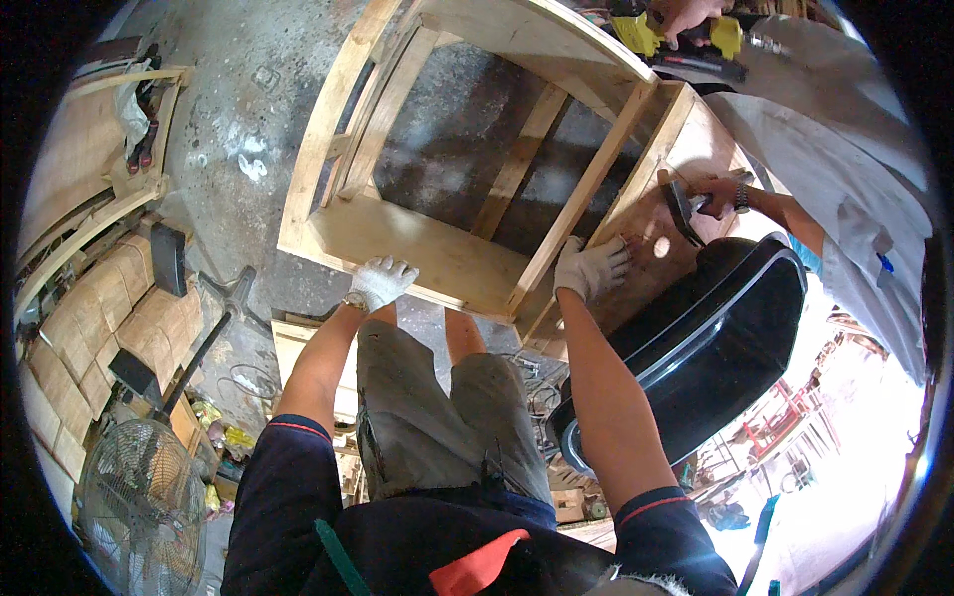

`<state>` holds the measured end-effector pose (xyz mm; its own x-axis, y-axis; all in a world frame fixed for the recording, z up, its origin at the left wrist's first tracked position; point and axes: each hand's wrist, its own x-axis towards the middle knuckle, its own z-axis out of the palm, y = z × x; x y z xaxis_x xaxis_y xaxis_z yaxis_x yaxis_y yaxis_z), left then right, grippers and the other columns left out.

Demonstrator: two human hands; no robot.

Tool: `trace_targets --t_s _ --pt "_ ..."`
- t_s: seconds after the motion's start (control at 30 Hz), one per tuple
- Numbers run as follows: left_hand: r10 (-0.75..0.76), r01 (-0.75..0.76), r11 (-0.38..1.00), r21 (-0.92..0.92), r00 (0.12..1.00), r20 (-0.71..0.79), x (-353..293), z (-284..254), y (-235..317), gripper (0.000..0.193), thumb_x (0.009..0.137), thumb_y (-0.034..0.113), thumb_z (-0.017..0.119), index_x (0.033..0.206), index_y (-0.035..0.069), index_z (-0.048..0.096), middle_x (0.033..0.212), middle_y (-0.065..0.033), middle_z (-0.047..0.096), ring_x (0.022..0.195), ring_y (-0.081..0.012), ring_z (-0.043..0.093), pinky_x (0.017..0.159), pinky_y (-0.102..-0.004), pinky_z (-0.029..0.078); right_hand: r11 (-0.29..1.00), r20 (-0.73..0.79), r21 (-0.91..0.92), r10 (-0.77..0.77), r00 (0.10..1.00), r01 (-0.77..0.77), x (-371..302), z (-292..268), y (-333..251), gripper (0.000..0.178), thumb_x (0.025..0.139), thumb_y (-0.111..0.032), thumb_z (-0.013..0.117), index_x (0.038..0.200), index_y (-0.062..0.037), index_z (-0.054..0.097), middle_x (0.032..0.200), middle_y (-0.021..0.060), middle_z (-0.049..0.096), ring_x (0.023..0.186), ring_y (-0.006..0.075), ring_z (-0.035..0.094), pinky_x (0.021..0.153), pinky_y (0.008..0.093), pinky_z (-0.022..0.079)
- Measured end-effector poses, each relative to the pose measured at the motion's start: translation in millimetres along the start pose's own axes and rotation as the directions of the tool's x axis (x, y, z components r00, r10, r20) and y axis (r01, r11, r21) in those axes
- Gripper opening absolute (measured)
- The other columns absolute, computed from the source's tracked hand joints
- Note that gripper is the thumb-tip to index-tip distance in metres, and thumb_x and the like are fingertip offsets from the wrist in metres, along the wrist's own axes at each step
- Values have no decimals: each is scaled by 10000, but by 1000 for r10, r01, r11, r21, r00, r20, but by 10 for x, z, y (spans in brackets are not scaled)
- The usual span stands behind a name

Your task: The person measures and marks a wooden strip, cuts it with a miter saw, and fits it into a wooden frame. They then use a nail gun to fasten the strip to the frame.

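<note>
A large wooden frame point(417, 248) of pale boards and slats stands before me, its near edge next to my legs. My left hand point(383, 283), in a white knit glove, rests on that near edge with fingers apart. Farther right, my gloved right hand point(593, 270) lies on the slat and plywood panel point(646, 238) at the frame's right end, fingers spread. Close beside it, another person's hand point(717, 196) with a wristwatch grips a hammer point(682, 211) over the panel. What lies beneath my palms is hidden.
A black plastic tub point(711, 343) sits right of my right arm. At the top right, a hand holds a yellow-and-black power tool point(641, 35). A pedestal fan point(144, 497) lies lower left, near curved wooden panels point(94, 318). Concrete floor point(234, 129) shows beyond the frame.
</note>
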<state>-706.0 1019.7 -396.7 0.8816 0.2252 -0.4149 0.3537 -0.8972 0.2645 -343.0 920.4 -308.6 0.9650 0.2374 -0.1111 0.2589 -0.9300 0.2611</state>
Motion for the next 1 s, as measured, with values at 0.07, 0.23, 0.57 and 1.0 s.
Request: trace_targets --t_s 0.07,0.23,0.57,1.0 --pt "-15 15 1000 2 1000 12 -18 14 17 282 867 293 574 1136 269 655 1083 37 650 973 -210 642 753 -414 555 999 6 36 2 1000 -2 -8 -20 -1 764 755 -433 663 1377 -54 432 1345 229 490 1268 424 465 1066 574 353" --pt "16 -14 1000 20 994 -104 -4 84 -27 252 865 291 577 1101 279 663 1045 43 657 925 -201 648 713 -414 554 1000 -4 18 -8 1000 8 4 -2 9 761 753 -432 665 1366 -48 429 1342 224 486 1268 423 464 1064 579 355" --pt "28 -38 999 -35 966 -258 35 4 -24 176 854 268 604 1011 218 667 910 1 666 803 -225 679 624 -414 570 992 -96 122 18 995 -6 -9 172 95 749 798 -422 662 1366 -7 406 1356 246 474 1261 446 467 1043 591 375" --pt "26 -48 990 -134 987 -157 131 21 24 118 848 247 594 950 202 636 908 -24 659 863 -232 667 728 -414 560 299 -245 85 -919 310 951 745 -1954 -9 771 681 -349 834 1318 -39 531 1271 247 591 1185 450 563 1008 540 439"
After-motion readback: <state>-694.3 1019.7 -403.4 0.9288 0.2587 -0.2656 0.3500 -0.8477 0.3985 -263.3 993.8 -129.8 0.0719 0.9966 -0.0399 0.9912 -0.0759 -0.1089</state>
